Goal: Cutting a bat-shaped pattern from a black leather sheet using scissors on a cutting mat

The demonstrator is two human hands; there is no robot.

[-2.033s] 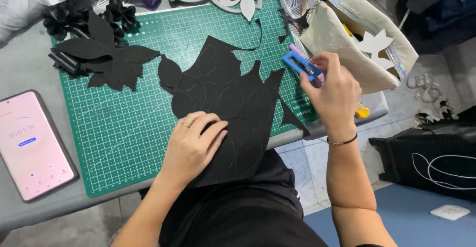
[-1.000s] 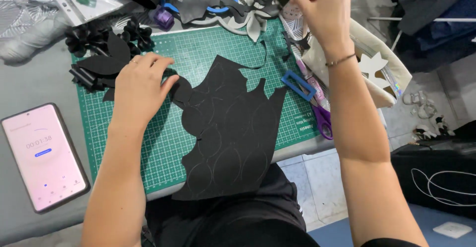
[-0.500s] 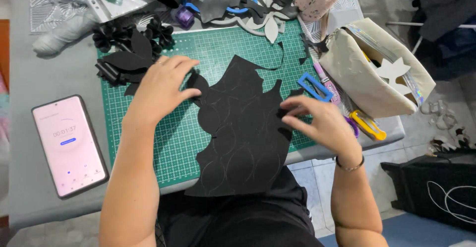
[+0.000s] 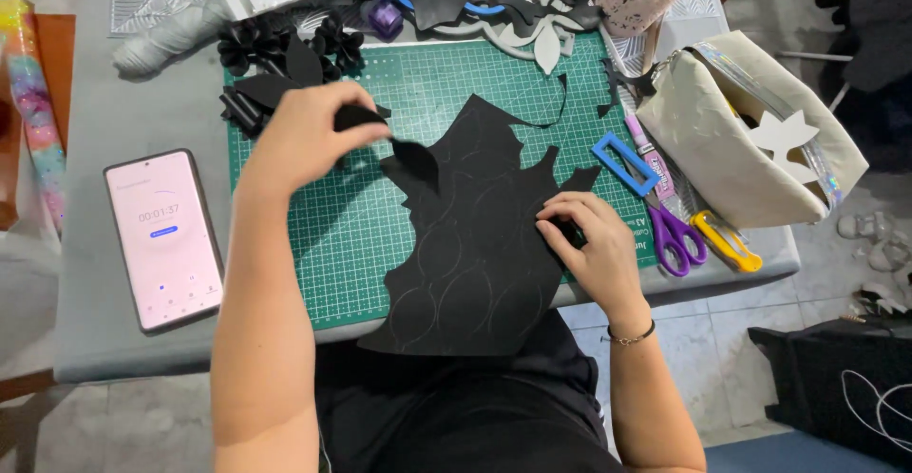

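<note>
A large irregular black paper sheet (image 4: pixel 475 236) with faint traced petal outlines lies on the green cutting mat (image 4: pixel 361 236) and hangs over the table's near edge. My left hand (image 4: pixel 304 141) pinches a small black cut-out piece (image 4: pixel 413 158) at the sheet's upper left, lifted a little off the mat. My right hand (image 4: pixel 589 245) presses its fingertips on the sheet's right edge.
A pink-screened phone (image 4: pixel 163 237) lies left of the mat. Black paper flowers (image 4: pixel 285 55) sit at the mat's top left. A blue frame tool (image 4: pixel 625 162), purple scissors (image 4: pixel 673 231), a yellow cutter (image 4: pixel 727 240) and a cream pouch (image 4: pixel 741 141) lie to the right. More scraps crowd the far edge.
My right hand came down from the far clutter onto the sheet's right edge. My left hand moved from pressing the sheet to pinching a small black piece.
</note>
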